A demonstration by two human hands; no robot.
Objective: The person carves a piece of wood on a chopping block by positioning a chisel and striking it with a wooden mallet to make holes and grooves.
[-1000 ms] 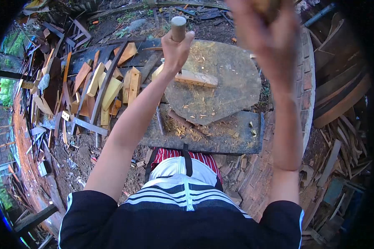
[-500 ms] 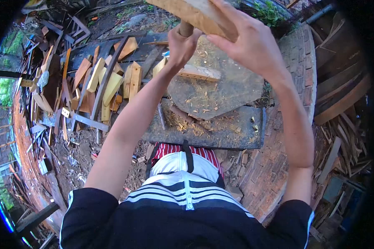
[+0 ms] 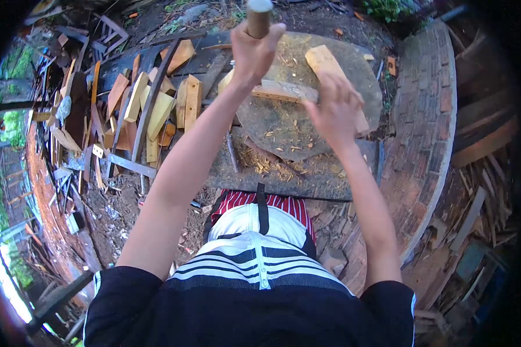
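My left hand (image 3: 253, 55) is closed round an upright wooden handle (image 3: 259, 22) with a pale, round top end. Whatever lies at the handle's lower end is hidden. Over the right part of the rounded board (image 3: 289, 136), my right hand (image 3: 337, 110) lies on a light wooden block (image 3: 324, 61), its fingers across the block's middle. That block slants from upper left to lower right. A second block with small holes in its side (image 3: 283, 91) lies on the board between my hands, its right end close to my right thumb.
Many cut wood pieces (image 3: 158, 113) are piled to the left of the board. Wood chips and a dark stick (image 3: 263, 150) lie near the front. A curved brick edge (image 3: 425, 110) runs along the right, with scrap wood beyond it.
My right hand has come down from the top of the view with the wooden block, which now rests over the board. My left hand still grips the handle, slightly higher in view.
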